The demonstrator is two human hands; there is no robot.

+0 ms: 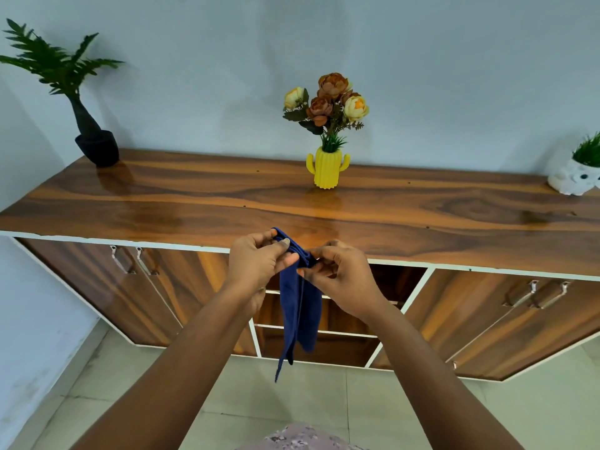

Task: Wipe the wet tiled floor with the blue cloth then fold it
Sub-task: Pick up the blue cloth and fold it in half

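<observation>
A: What's biggest in view?
B: The wooden surface (227, 196) of the cabinet, with pale floor tiles (324, 401) below its doors.
A: And on top?
B: A yellow cactus vase (328, 170) of flowers at the back, a dark potted plant (95, 146) far to the vase's left, a white planter (573, 180) far to its right.
A: The blue cloth (297, 316)?
B: In front of the vase, off the floor, hanging in narrow folds past the cabinet's front edge.
A: Each grip?
B: The left hand (259, 264) pinches the cloth's top edge; the right hand (341, 274) pinches it just beside.
</observation>
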